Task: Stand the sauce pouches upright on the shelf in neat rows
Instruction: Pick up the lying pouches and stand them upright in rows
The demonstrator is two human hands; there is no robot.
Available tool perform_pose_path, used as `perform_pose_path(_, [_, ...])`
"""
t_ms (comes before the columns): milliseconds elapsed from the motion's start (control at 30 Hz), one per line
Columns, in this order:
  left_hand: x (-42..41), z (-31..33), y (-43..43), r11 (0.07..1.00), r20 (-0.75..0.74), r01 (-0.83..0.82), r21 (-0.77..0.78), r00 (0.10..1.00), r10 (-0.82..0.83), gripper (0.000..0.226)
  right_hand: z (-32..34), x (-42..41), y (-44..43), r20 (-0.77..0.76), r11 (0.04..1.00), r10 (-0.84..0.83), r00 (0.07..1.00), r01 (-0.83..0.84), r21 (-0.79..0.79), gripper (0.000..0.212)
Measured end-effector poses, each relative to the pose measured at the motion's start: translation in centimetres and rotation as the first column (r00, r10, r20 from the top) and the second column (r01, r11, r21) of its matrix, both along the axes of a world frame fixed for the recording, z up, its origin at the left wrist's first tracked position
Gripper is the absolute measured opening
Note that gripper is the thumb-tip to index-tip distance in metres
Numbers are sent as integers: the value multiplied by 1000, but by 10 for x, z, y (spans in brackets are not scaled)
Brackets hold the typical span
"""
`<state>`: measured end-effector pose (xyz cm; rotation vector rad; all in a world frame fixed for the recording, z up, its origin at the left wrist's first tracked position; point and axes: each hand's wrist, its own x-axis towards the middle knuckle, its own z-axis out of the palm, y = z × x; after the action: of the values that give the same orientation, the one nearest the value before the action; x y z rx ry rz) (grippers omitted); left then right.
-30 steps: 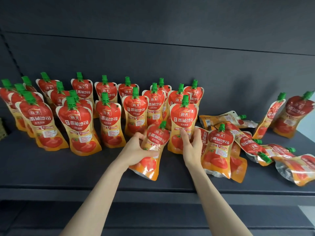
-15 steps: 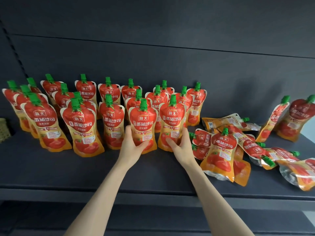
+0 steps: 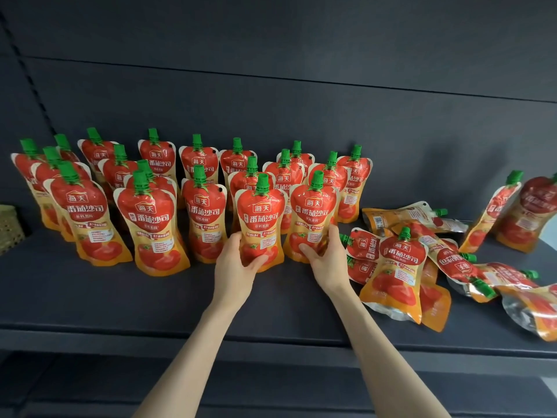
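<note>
Since a moment ago, left hand (image 3: 238, 260) lower on front-row pouch (image 3: 260, 224), right hand (image 3: 325, 254) cupping neighbouring pouch (image 3: 313, 218), both closed loosely round upright bases on the shelf (image 3: 150, 303); best squared gently, bases flat, labels forward, before release.

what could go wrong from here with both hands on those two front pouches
The left hand and right hand each grip a front-row pouch packed close to its neighbours; a nudge could tip the rows behind. The right forearm passes near the leaning pouch on the loose pile, which might slide toward the shelf edge.
</note>
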<state>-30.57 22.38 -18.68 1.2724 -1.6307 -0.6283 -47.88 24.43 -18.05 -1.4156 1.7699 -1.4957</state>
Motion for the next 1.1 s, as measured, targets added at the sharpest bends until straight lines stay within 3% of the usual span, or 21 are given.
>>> perform_pose_path(333, [-1, 0, 0, 999, 22, 47, 14, 999, -47, 61, 0, 1, 3, 5, 1000, 16, 1000, -16, 19, 55])
perform_pose_path(567, [-1, 1, 6, 987, 161, -100, -129, 980, 121, 72, -2, 3, 5, -64, 997, -57, 996, 60, 40, 68])
perform_pose_path(667, [2, 2, 14, 964, 162, -130, -231, 972, 170, 64, 6, 3, 14, -162, 993, -105, 981, 113, 42, 70])
perform_pose_path(767, [1, 3, 25, 923, 122, -125, -364, 976, 180, 48, 19, 1, 28, -218, 994, -106, 970, 99, -43, 54])
perform_pose_path(933, [-30, 16, 41, 946, 42, 61, -317, 998, -51, 25, 43, -22, 56, -300, 989, -140, 944, 119, -90, 24])
perform_pose_path(1100, [-80, 15, 47, 947, 77, 269, -174, 963, -259, 17, 47, -69, 77, -304, 968, -250, 919, 240, -71, 15])
